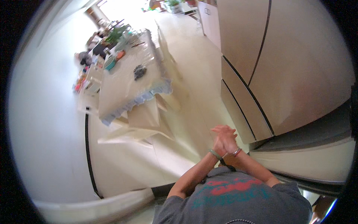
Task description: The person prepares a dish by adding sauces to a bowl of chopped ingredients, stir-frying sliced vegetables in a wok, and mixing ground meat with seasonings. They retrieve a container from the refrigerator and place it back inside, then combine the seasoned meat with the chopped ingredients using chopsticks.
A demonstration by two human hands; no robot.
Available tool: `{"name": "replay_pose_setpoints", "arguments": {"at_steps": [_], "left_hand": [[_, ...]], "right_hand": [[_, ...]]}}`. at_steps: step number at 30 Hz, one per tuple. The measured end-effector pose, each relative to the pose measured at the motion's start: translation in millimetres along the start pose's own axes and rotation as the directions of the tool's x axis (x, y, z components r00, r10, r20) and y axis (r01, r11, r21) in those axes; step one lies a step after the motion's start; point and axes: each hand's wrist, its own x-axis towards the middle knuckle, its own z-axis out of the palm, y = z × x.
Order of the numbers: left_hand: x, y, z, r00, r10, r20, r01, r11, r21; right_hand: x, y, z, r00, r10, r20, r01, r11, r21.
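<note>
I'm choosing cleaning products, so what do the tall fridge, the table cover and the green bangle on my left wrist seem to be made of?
Fridge: probably coated metal or glass, judging by its smooth, soft sheen. Table cover: likely thin, glossy plastic, given its shiny creases. Green bangle: smooth and rigid-looking, perhaps stone or plastic; too small to tell.

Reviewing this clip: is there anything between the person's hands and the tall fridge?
Nothing visible does. The left hand and right hand are together, with the fridge ahead to their right. The pale chair is off to the left, by the table, not in between.
</note>
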Motion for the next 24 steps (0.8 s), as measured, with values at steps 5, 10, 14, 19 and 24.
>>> {"name": "replay_pose_setpoints", "arguments": {"at_steps": [5,10,14,19,24], "left_hand": [[65.5,61.4,34.6,0.962,-0.226,-0.155,0.258,0.937,0.236],[205.7,93.7,-2.6,0.929,-0.237,-0.283,0.306,0.924,0.231],[315.0,104.0,-14.9,0.883,-0.186,-0.431,0.324,0.906,0.273],[397.4,119.6,-31.3,0.915,-0.278,-0.293,0.331,0.931,0.151],[409.0,96.2,-25.0,0.841,-0.364,-0.401,0.392,0.920,-0.013]], "right_hand": [[54.6,158.4,-52.3,0.757,0.639,-0.136,-0.289,0.514,0.808],[99.4,209.1,-91.5,0.554,0.770,-0.318,0.524,-0.025,0.852],[141.6,229.9,-98.5,0.531,0.803,-0.271,0.672,-0.204,0.712],[166.8,242.0,-86.6,0.549,0.775,-0.312,0.704,-0.229,0.672],[171.8,240.4,-100.5,0.395,0.810,-0.433,0.801,-0.072,0.594]]}}
